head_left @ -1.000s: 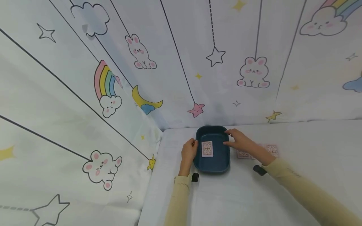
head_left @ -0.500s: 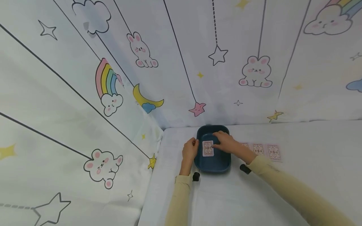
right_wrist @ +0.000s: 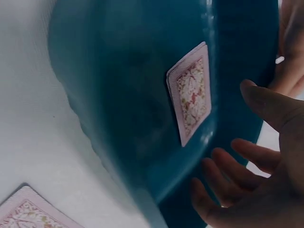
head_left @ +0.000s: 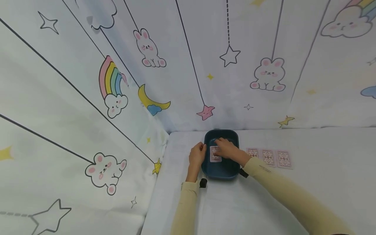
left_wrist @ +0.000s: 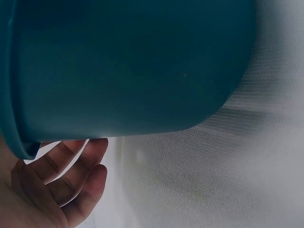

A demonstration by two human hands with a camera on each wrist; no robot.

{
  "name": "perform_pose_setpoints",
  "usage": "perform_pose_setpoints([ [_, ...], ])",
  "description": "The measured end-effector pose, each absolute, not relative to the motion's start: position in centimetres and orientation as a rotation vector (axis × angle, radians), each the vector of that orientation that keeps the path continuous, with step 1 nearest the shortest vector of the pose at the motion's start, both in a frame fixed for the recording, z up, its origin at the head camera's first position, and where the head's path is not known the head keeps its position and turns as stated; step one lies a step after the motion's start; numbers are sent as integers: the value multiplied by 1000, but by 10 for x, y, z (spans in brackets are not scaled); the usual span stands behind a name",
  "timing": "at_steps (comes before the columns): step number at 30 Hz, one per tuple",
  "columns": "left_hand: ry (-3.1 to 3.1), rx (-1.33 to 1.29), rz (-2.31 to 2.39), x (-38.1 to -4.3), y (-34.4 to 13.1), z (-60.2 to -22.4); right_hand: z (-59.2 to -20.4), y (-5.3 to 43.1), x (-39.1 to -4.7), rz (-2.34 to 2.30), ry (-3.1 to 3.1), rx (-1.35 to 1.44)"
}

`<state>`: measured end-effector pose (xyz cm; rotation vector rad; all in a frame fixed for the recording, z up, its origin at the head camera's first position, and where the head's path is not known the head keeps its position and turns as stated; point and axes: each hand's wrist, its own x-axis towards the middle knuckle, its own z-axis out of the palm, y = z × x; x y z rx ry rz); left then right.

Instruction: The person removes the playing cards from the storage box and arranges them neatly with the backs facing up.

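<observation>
In the head view, a dark teal tray (head_left: 221, 173) with raised sides stands near the wall. A small stack of patterned playing cards (right_wrist: 192, 95) lies back up on its floor. My left hand (head_left: 196, 158) holds the tray's left rim; in the left wrist view its fingers (left_wrist: 92, 187) curl under the lip against the outer wall. Over the stack, my right hand (head_left: 227, 149) reaches into the tray with thumb and fingers spread. The right wrist view shows those fingers (right_wrist: 232, 166) apart from the cards, nothing between them.
To the right of the tray, three pink-backed cards lie in a row on the white cloth: a near one (head_left: 252, 152), a middle one (head_left: 268, 158) and a far one (head_left: 284, 159). A cartoon-printed wall cloth (head_left: 176, 81) rises behind and to the left.
My right hand has moved left from the tray's right rim to over the card stack inside, uncovering the row of cards beside it. My left hand keeps its place on the rim.
</observation>
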<state>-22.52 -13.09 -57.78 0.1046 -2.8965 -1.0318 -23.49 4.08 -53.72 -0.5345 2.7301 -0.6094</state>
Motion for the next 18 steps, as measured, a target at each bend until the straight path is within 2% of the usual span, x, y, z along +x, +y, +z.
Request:
perform_pose_setpoints([
  [18, -2891, 89, -1007, -225, -131, -578, -555, 24, -250, -325, 2677, -509],
])
